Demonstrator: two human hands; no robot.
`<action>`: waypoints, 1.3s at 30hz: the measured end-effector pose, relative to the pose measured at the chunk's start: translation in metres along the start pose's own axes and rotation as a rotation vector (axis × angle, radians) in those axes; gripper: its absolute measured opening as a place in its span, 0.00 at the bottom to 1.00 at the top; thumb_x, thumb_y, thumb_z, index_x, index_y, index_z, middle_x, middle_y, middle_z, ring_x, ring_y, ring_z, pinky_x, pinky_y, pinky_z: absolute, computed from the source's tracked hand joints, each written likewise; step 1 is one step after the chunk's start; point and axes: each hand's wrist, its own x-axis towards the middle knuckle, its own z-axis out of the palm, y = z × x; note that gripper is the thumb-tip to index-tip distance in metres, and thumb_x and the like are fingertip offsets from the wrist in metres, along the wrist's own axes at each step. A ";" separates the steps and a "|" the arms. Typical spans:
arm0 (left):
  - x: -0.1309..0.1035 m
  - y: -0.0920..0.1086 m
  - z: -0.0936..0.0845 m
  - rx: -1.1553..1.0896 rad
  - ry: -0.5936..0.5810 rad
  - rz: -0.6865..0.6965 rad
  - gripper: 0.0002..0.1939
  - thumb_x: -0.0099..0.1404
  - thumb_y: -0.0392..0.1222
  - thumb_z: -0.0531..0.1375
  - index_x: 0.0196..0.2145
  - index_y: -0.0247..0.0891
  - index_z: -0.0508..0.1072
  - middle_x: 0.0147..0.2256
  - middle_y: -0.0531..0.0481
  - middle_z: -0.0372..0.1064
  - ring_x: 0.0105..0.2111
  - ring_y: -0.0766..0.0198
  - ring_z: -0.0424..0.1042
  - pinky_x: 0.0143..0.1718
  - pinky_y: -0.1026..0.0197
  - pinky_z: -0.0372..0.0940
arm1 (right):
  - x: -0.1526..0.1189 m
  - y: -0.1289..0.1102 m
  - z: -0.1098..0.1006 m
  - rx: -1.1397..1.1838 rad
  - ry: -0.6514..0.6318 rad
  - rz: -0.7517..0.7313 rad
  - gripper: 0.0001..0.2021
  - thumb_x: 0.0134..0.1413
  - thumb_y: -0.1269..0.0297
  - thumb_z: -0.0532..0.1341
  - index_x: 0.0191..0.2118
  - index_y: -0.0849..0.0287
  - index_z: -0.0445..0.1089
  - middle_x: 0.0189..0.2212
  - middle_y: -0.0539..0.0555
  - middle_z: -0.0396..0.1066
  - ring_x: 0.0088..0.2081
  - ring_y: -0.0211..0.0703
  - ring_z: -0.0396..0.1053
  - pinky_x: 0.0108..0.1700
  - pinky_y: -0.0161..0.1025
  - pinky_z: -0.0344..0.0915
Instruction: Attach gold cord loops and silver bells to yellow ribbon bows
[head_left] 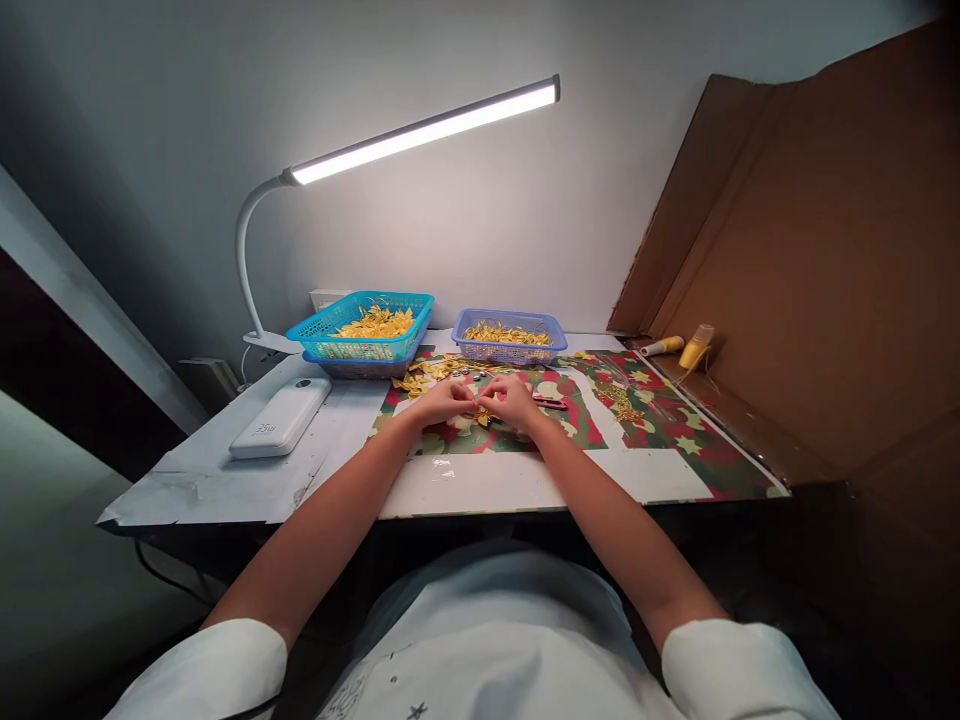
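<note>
My left hand (445,400) and my right hand (511,400) meet over the middle of the table, fingertips pinched close together. Between and just below them hangs a gold ribbon bow (486,416), partly covered by the fingers. Both hands are closed on it, though which part each one pinches is hidden. Behind my left hand lies a loose pile of gold ribbon pieces (435,374). A few small shiny round bits (478,377) sit just beyond the fingers. To the right of my right hand rests a pink-handled tool (550,403), perhaps a cutter.
A blue basket (315,346) and a lilac basket (512,352) hold gold pieces at the back. A white power bank (282,418) lies left. The lamp (424,132) arches overhead. Gold strands (619,403), yellow spools (696,347) and a cardboard wall (810,250) are right.
</note>
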 end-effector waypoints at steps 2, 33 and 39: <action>0.000 0.001 0.001 -0.005 0.006 -0.013 0.13 0.48 0.49 0.65 0.20 0.35 0.74 0.26 0.48 0.72 0.28 0.64 0.70 0.29 0.65 0.63 | -0.001 0.000 0.000 -0.015 0.002 -0.004 0.07 0.49 0.67 0.63 0.24 0.57 0.76 0.36 0.51 0.75 0.44 0.48 0.65 0.44 0.44 0.49; -0.003 0.006 0.005 0.026 -0.009 -0.010 0.13 0.48 0.49 0.62 0.20 0.34 0.72 0.22 0.53 0.65 0.22 0.70 0.60 0.23 0.67 0.54 | -0.004 0.000 -0.001 0.034 0.052 -0.020 0.05 0.49 0.66 0.64 0.27 0.57 0.77 0.33 0.51 0.74 0.41 0.46 0.67 0.45 0.43 0.50; -0.003 0.007 0.002 0.161 0.008 0.051 0.14 0.50 0.49 0.61 0.17 0.36 0.71 0.24 0.52 0.67 0.26 0.66 0.64 0.27 0.65 0.58 | -0.005 0.002 -0.002 0.019 0.022 -0.055 0.06 0.51 0.68 0.63 0.25 0.57 0.76 0.34 0.52 0.75 0.41 0.46 0.66 0.44 0.43 0.49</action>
